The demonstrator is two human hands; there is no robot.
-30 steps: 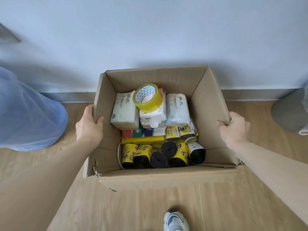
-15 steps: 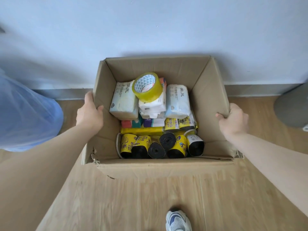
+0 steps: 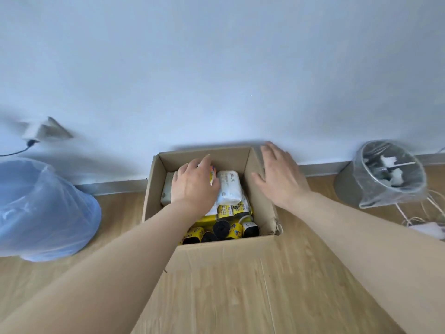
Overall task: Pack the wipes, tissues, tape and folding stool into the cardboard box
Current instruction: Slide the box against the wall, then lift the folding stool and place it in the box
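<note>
The open cardboard box (image 3: 228,251) stands on the wooden floor against the wall. Inside at the back lie white tissue packs (image 3: 228,186), and a colourful pack edge (image 3: 212,175) shows beside them. Several yellow-and-black rolls (image 3: 226,231) fill the front. My left hand (image 3: 195,186) is palm down inside the box on the middle packs and hides the tape roll. Whether it grips anything is hidden. My right hand (image 3: 280,177) hovers over the box's right wall with its fingers spread and nothing in it. No folding stool is in view.
A bin lined with a blue plastic bag (image 3: 41,208) stands left of the box. A grey bin with a clear liner (image 3: 385,174) stands to the right, with white cables and a plug block (image 3: 428,227) beside it. A wall socket (image 3: 36,133) with a cable sits at far left.
Both hands have let go of the box's side walls. The left hand went into the box onto the packs, the right rose above the right wall. The view pulled back and up.
</note>
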